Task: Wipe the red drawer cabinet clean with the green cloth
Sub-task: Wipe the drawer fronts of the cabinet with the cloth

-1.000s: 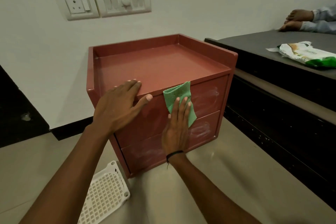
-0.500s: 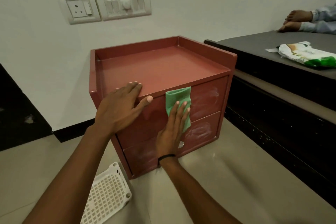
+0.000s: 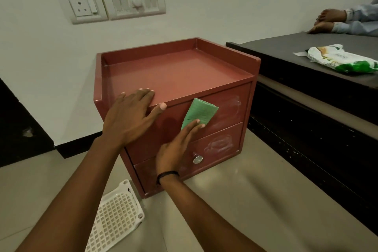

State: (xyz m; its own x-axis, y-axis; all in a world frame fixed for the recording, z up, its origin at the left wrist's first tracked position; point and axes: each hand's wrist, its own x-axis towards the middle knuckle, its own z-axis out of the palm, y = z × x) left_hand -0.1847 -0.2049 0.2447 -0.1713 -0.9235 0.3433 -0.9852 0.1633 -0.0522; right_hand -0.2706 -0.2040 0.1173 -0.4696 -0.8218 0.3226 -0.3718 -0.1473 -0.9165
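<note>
Red drawer cabinet [image 3: 178, 75]: right hand [image 3: 176, 149] flat, pressing green cloth [image 3: 197, 113] on upper drawer front; left hand [image 3: 131, 117] flat, bracing the top; smears beyond the grip probably next.

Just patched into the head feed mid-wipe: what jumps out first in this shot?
The red drawer cabinet fills the middle of the view, standing on the floor against the white wall. The right hand presses the green cloth flat on the upper drawer front, where whitish smears show to the right, while the left hand rests open on the top's front edge. A white lattice basket lies on the floor at the cabinet's lower left.
</note>
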